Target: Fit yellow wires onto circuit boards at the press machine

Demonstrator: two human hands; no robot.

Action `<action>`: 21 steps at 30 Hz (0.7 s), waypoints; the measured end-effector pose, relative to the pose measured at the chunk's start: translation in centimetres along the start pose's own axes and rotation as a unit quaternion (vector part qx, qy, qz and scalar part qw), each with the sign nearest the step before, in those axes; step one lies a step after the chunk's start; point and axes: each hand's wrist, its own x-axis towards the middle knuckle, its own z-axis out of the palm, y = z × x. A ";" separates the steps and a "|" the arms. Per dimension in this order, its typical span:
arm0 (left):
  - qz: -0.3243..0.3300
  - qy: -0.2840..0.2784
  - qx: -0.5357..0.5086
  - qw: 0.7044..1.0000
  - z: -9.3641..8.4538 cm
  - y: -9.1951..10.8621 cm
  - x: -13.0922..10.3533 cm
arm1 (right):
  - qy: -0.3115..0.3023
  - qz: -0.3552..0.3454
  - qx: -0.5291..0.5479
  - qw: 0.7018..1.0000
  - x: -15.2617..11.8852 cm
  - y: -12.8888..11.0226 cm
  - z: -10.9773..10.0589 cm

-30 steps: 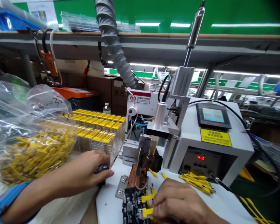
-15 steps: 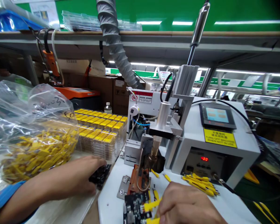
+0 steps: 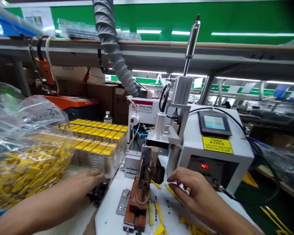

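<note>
My left hand [image 3: 84, 184] reaches over black circuit boards [image 3: 99, 192] lying left of the machine base. Its visible fingers are stretched out over the boards' edge; the thumb side is hidden. My right hand [image 3: 193, 187] is above the white base, thumb and forefinger a little apart, just over a yellow strip [image 3: 174, 193]. Between the hands stands a press-like machine with a metal head [image 3: 154, 160] over a reddish-brown fixture block [image 3: 134, 215]. More yellow strips [image 3: 158, 212] lie beside the block, and a yellow pile [image 3: 194, 227] is partly under my right forearm.
A clear bag [image 3: 31, 160] of yellow pieces stands at left. Behind it are stacked clear trays [image 3: 98, 137] holding yellow strips. A grey control box [image 3: 215, 163] with a screen stands at right. A grey hose [image 3: 110, 45] hangs from above.
My right hand has left the circuit board with yellow pieces and moved up near the machine head. That board no longer shows at the fixture's front. My left hand stays by the black boards.
</note>
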 end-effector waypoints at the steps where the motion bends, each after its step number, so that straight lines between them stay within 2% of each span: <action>1: 0.011 0.002 0.006 1.000 0.4 -0.3 -0.3 | -0.020 0.016 -0.008 1.000 0.0 0.2 -0.1; 6: 0.026 -0.048 0.054 0.997 1.7 -1.7 -0.8 | -0.098 0.109 -0.079 0.986 -0.3 0.3 0.4; 10: -0.033 -0.068 0.054 0.996 0.7 -0.4 0.2 | -0.133 0.176 -0.173 0.960 -0.3 0.1 0.9; 14: -0.086 -0.096 0.040 0.991 -1.5 1.2 1.1 | -0.156 0.176 -0.190 0.953 -0.4 -0.2 1.4; 18: -0.087 -0.111 0.025 0.990 -2.7 1.0 1.0 | -0.152 0.159 -0.174 0.960 -0.8 0.1 2.1; 21: -0.074 -0.156 0.037 0.984 -2.9 1.0 0.7 | -0.143 0.156 -0.152 0.966 -1.1 0.6 2.5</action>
